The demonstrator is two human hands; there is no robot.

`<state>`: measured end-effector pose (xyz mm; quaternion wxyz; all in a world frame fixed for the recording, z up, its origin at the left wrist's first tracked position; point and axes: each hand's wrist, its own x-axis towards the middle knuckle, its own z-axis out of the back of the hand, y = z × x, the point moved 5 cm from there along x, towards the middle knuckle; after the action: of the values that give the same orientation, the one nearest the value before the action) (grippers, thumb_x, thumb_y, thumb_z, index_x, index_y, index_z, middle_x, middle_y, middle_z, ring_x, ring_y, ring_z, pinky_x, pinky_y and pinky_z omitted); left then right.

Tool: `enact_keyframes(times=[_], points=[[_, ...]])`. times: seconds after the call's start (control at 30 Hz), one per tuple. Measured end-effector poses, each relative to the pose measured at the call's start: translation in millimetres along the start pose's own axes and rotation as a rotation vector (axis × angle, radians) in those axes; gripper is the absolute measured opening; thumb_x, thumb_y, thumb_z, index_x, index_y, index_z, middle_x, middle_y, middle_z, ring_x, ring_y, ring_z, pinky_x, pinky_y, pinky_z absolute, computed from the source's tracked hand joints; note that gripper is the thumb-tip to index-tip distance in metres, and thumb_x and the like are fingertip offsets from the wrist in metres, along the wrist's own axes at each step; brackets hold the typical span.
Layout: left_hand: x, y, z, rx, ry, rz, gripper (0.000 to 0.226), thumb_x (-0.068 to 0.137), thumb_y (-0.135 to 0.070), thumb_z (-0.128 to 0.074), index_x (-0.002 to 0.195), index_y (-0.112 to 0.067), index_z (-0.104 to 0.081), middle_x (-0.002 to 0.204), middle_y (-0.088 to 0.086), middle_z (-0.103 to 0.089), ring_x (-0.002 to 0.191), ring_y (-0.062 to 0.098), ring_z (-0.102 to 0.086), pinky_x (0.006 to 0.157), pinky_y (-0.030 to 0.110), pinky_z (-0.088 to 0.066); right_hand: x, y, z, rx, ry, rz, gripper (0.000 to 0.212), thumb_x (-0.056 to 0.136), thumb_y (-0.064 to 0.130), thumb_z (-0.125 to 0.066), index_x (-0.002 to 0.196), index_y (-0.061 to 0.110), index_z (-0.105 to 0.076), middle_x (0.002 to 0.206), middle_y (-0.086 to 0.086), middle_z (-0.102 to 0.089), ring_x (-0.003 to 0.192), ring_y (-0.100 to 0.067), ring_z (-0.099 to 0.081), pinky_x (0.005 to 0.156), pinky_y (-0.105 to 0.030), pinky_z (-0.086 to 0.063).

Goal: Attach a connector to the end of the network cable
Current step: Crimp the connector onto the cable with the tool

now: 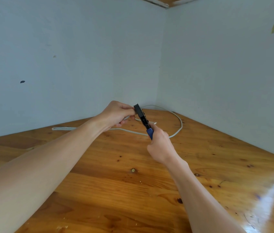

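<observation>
A white network cable (180, 121) loops over the far part of the wooden table (116, 190). My left hand (116, 115) pinches one stretch of that cable and holds it against the black head of a crimping tool (142, 117). The tool has blue handles, and my right hand (159, 145) grips them from below, fingers curled round. The tool stands tilted above the table, head up and to the left. The cable end and any connector are hidden between my left fingers and the tool head.
Pale blue walls meet in a corner just behind the table's far edge. The cable's other stretch lies to the left along the far edge (60, 128). Glare marks the table's right front (267, 199).
</observation>
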<state>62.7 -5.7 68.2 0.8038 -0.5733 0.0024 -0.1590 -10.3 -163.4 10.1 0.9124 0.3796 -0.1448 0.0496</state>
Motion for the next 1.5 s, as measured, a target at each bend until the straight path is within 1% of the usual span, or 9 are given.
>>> enact_keyframes(times=[0.23,0.63,0.8,0.97,1.17,1.27,1.37,1.43,1.5], points=[[4,0,0,-0.018,-0.001,0.003,0.012,0.087,-0.015,-0.071,0.082,-0.017,-0.081,0.068,0.004,-0.067,0.044,0.011,-0.040,0.037,0.020,-0.025,1,0,0,0.032,0.003,-0.018,0.054,0.090,-0.008,-0.045,0.137,0.019,-0.048,0.101,-0.005,-0.057,0.079,-0.017,-0.054,0.059,-0.029,-0.045],[8,1,0,-0.017,0.005,0.002,0.012,0.086,-0.014,-0.070,0.085,-0.014,-0.081,0.066,0.001,-0.068,0.043,0.010,-0.041,0.036,0.019,-0.026,-2,1,4,0.054,0.003,-0.015,0.058,0.088,-0.011,-0.045,0.138,0.018,-0.047,0.110,-0.009,-0.058,0.086,-0.024,-0.056,0.059,-0.029,-0.044],[10,0,-2,-0.026,0.013,0.002,0.013,0.086,-0.015,-0.069,0.085,-0.017,-0.082,0.067,-0.001,-0.069,0.042,0.010,-0.042,0.036,0.019,-0.027,-2,1,6,0.066,-0.012,-0.007,0.059,0.090,-0.010,-0.043,0.141,0.019,-0.045,0.115,-0.009,-0.057,0.094,-0.029,-0.058,0.066,-0.038,-0.052],[10,-4,-5,-0.013,0.029,-0.003,0.014,0.087,-0.015,-0.069,0.079,-0.020,-0.080,0.064,-0.002,-0.068,0.042,0.010,-0.041,0.036,0.019,-0.026,-3,1,9,0.050,-0.038,0.007,0.068,0.087,-0.011,-0.042,0.146,0.021,-0.042,0.117,-0.003,-0.053,0.100,-0.024,-0.052,0.082,-0.043,-0.055],[9,-7,-6,0.008,0.049,0.017,0.013,0.088,-0.016,-0.067,0.083,-0.017,-0.079,0.066,-0.003,-0.066,0.043,0.011,-0.039,0.038,0.020,-0.023,-3,0,9,0.015,-0.058,0.006,0.077,0.083,-0.012,-0.044,0.152,0.022,-0.037,0.122,-0.002,-0.052,0.104,-0.025,-0.053,0.082,-0.043,-0.054],[10,-8,-6,0.019,0.051,0.030,0.012,0.088,-0.018,-0.066,0.089,-0.015,-0.078,0.068,-0.002,-0.066,0.043,0.010,-0.039,0.037,0.020,-0.023,-2,-2,9,0.037,-0.074,0.011,0.070,0.087,-0.011,-0.043,0.148,0.022,-0.040,0.116,-0.001,-0.052,0.099,-0.022,-0.053,0.082,-0.041,-0.053],[9,-5,-5,0.037,0.042,0.042,0.015,0.086,-0.020,-0.067,0.094,-0.012,-0.076,0.071,0.001,-0.067,0.044,0.010,-0.040,0.038,0.019,-0.025,-1,-5,12,0.070,-0.084,-0.006,0.064,0.091,-0.009,-0.043,0.149,0.019,-0.040,0.122,-0.004,-0.054,0.108,-0.026,-0.055,0.087,-0.042,-0.055],[8,-2,-4,0.036,0.030,0.043,0.014,0.086,-0.021,-0.068,0.094,-0.012,-0.075,0.071,0.001,-0.067,0.045,0.010,-0.041,0.038,0.020,-0.026,1,-9,15,0.107,-0.098,-0.039,0.066,0.089,-0.011,-0.043,0.147,0.020,-0.041,0.119,-0.002,-0.054,0.106,-0.027,-0.057,0.079,-0.041,-0.058],[6,0,-4,0.033,0.011,0.041,0.013,0.086,-0.022,-0.069,0.094,-0.014,-0.075,0.070,-0.001,-0.068,0.047,0.011,-0.042,0.039,0.020,-0.028,3,-13,16,0.153,-0.105,-0.081,0.069,0.088,-0.013,-0.043,0.148,0.019,-0.040,0.122,-0.004,-0.057,0.100,-0.024,-0.059,0.065,-0.027,-0.055]])
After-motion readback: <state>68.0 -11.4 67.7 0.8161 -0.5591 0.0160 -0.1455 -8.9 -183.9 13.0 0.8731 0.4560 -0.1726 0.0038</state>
